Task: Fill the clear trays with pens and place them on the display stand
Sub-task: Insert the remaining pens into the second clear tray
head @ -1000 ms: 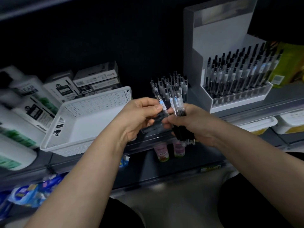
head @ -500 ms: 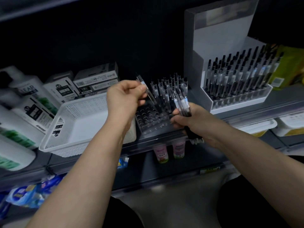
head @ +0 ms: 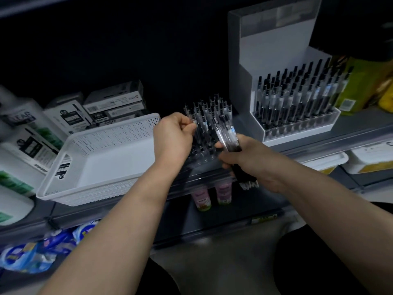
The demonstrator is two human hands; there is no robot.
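Head view shows your left hand (head: 173, 137) has come down and to the right since half a second ago: it now sits against the clear tray (head: 202, 159) on the shelf edge, fingers curled and pinching a pen (head: 197, 135) among the tray's left rows. Your right hand (head: 244, 158) stays just beside the tray's right side, clamped around the bundle of pens (head: 228, 136), tips pointing down. The two hands are apart. On the display stand (head: 265, 43) a filled tray (head: 297, 129) stands as before, and the white basket (head: 102, 167) lies left of your left hand.
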